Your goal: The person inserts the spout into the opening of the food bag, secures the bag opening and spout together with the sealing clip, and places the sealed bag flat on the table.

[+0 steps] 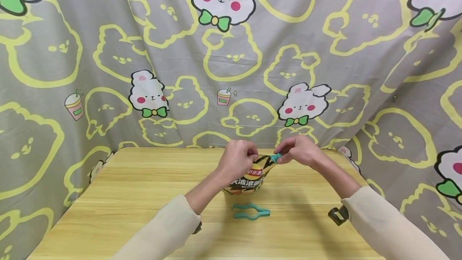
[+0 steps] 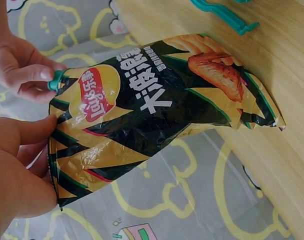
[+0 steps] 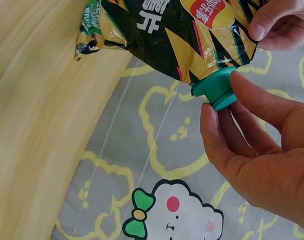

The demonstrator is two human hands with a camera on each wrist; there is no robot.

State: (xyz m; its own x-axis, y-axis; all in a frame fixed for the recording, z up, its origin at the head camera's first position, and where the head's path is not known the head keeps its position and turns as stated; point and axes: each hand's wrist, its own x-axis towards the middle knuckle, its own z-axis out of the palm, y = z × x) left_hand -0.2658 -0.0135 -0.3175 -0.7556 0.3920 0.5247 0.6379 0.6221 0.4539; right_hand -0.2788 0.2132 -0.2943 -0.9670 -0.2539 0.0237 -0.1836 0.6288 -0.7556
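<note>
A black and gold Lay's chip bag (image 1: 249, 180) stands on the table, its printed front toward me. My left hand (image 1: 235, 160) pinches the bag's top edge between thumb and fingers, as the left wrist view shows. At the other top corner, my right hand (image 1: 302, 150) holds a small teal clip (image 3: 218, 89) between thumb and fingers. That clip sits against the bag's edge in the right wrist view; how far it grips the bag cannot be told. A second teal tool (image 1: 252, 212), shaped like tongs with two bowed arms, lies in front of the bag.
The wooden table (image 1: 144, 196) reaches back to a grey curtain (image 1: 202, 63) with yellow outlines and white cartoon animals, which also hangs at both sides. Dark straps with a black fitting (image 1: 338, 215) show at my sleeves.
</note>
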